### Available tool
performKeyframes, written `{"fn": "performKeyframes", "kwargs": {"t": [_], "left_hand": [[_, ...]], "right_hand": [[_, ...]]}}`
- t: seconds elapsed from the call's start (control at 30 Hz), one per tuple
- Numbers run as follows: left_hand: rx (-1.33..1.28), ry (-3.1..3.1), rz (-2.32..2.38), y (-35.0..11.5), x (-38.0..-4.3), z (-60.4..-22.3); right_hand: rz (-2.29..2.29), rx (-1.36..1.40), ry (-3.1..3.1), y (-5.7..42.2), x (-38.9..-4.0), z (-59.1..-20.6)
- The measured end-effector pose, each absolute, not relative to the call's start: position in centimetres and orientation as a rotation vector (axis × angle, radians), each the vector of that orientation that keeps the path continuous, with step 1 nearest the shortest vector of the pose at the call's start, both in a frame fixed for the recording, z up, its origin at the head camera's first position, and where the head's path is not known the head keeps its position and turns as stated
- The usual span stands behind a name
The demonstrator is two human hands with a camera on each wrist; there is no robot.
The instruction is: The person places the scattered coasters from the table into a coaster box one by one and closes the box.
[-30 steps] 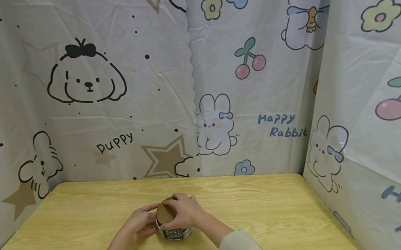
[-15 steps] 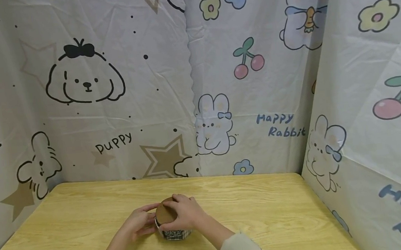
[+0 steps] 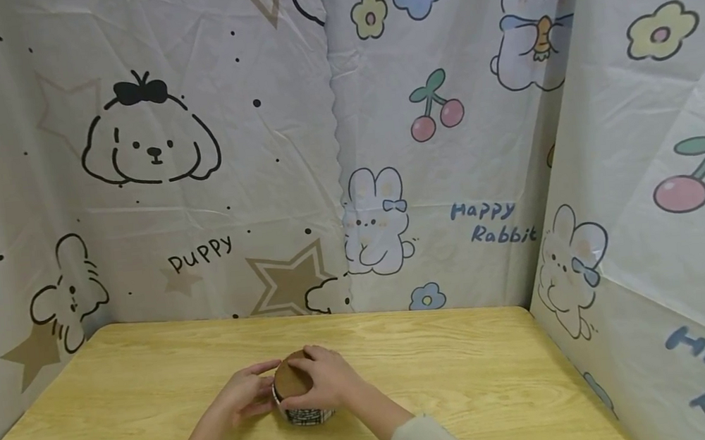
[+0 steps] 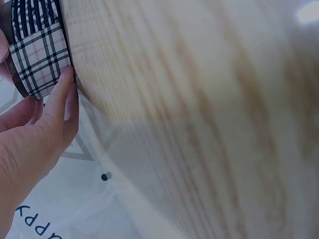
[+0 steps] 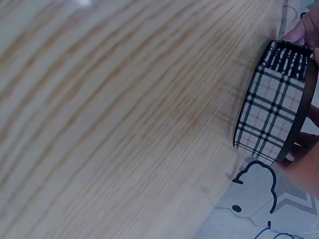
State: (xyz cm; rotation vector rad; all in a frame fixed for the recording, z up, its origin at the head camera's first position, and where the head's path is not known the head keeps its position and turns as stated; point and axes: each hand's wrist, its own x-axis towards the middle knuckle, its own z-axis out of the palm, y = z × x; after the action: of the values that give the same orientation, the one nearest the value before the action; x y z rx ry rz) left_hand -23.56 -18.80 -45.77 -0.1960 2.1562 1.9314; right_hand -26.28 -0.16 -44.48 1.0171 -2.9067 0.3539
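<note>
A low round thing with a flat brown top (image 3: 291, 380) stands near the middle of the table. Black-and-white plaid cloth (image 5: 269, 112) wraps its side, with a darker gathered section (image 5: 288, 59) beside the smooth plaid. My right hand (image 3: 331, 379) grips it from above and the right, thumb at the front edge and fingers at the far edge. On the left, my left hand (image 3: 246, 392) holds the side. In the left wrist view a fingertip of the left hand (image 4: 30, 142) touches the lower edge of the plaid cloth. The right hand hides part of the top.
The yellow wood-grain table (image 3: 443, 367) spreads around both hands. Behind it and along both sides hangs a pale printed cloth (image 3: 257, 151) with puppies, rabbits and cherries. Its lower edge meets the table's back edge.
At the round thing's right front, less of the light plaid shows below my right hand than a second ago. Both hands stay in nearly the same place.
</note>
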Motion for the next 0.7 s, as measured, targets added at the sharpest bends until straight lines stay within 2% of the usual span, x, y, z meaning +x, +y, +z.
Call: {"fn": "performKeyframes", "kwargs": {"t": [0.53,0.7], "left_hand": [[-0.153,2.185,1.913,-19.0,-23.5,-45.8],[-0.132,2.257,1.88,-19.2,-23.7,-45.4]], "right_hand": [[0.357,1.044,-2.835,0.0,-26.3,-44.9],[0.414,1.009,-2.756,0.8,-26.0,-43.7]]}}
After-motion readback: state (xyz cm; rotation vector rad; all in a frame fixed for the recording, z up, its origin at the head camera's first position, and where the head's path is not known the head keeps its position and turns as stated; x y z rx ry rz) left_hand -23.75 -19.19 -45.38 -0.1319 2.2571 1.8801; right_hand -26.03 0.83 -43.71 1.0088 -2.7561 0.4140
